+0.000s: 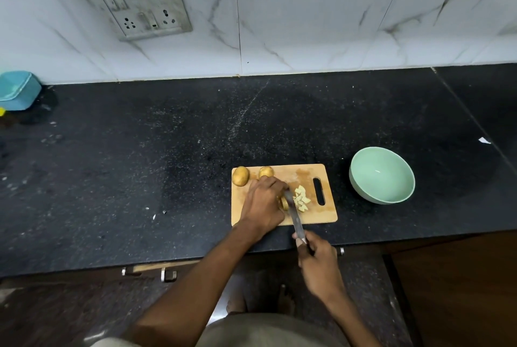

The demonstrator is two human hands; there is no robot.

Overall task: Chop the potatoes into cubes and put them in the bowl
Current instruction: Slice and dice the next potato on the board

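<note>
My left hand [263, 205] reaches forward, palm down, fingers curled over what it pins. My right hand [317, 260] sits nearer my body, fingers wrapped tight round a handle, forefinger stretched along its top, both forearms bare.

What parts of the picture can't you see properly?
- Potato piece being cut: mostly hidden under the left hand, head view.
- Knife handle: covered by the right hand.
- Blue container: cut off by the left edge.
- Second whole potato: partly behind the left hand's fingers.
</note>
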